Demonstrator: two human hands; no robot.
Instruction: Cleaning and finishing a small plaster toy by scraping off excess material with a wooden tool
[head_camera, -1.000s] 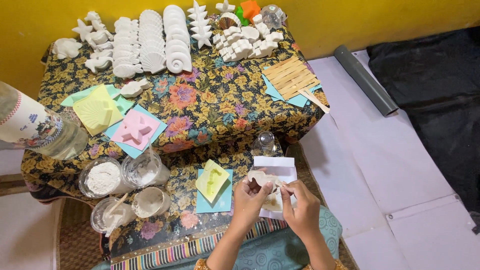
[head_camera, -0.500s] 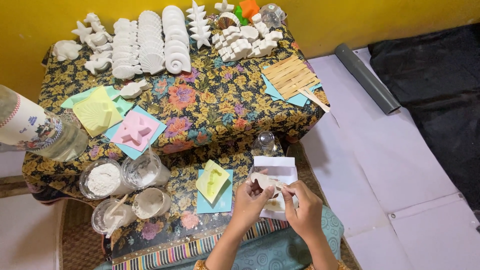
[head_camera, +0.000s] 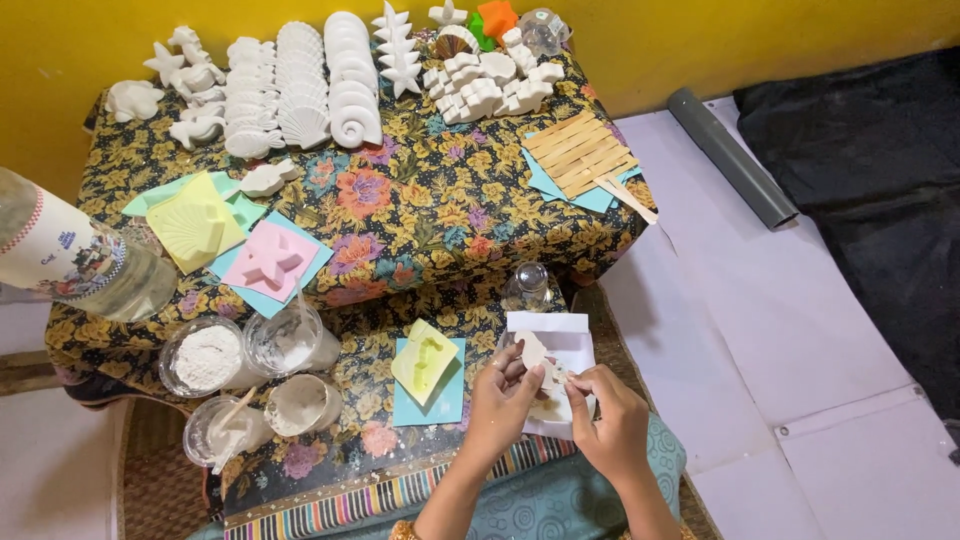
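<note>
at the near edge of the bench (head_camera: 420, 215), over white paper (head_camera: 560, 345), small pale cast piece (head_camera: 535, 352) pinched between left hand (head_camera: 503, 395) and right hand (head_camera: 610, 420); likely light, stiff, brittle, best gripped by thicker edges.

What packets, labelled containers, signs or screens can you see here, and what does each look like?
Labelled clear plastic bottle: far left edge, lying tilted, white label with red checks and small coloured pictures.
Small clear round container: above the white paper that both hands work over; no label visible.
No signs or screens in view.
</note>
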